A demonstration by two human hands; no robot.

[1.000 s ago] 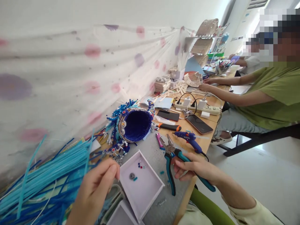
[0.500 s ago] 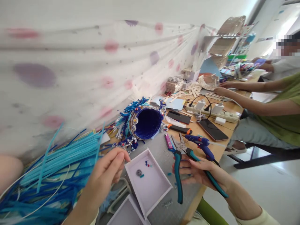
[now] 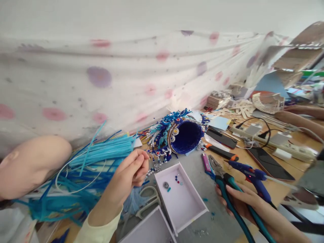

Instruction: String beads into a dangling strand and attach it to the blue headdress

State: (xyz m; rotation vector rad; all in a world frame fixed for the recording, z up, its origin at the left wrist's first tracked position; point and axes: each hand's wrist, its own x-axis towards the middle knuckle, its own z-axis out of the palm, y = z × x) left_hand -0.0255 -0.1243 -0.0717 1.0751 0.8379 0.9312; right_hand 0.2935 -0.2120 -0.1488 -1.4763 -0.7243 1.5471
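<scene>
My right hand (image 3: 243,206) is wrapped around the teal handles of a pair of pliers (image 3: 229,187), whose metal jaws point away from me over the mat. Fingertips pressed together, my left hand (image 3: 134,172) hovers left of a white tray (image 3: 194,218); whatever it pinches, if anything, is hidden. Inside that tray lie a few small beads (image 3: 178,180) and a round silver ornament (image 3: 165,184). Beyond my hands a blue beaded headdress (image 3: 174,135) rests on its side, its dark blue hollow facing me. A pink lighter (image 3: 206,162) is beside the pliers' jaws.
Turquoise pipe cleaners (image 3: 103,152) lie left, near a bald mannequin head (image 3: 37,165). Scissors (image 3: 149,202) and a second white tray (image 3: 152,227) sit in front. To the right are a blue glue gun (image 3: 253,175), phones (image 3: 269,163), a power strip (image 3: 286,145) and another person's arms (image 3: 301,118).
My view has turned left, so everything sits further right and the mannequin head shows more. The pliers' handles have come closer together as my right fingers closed. My left hand stays pinched.
</scene>
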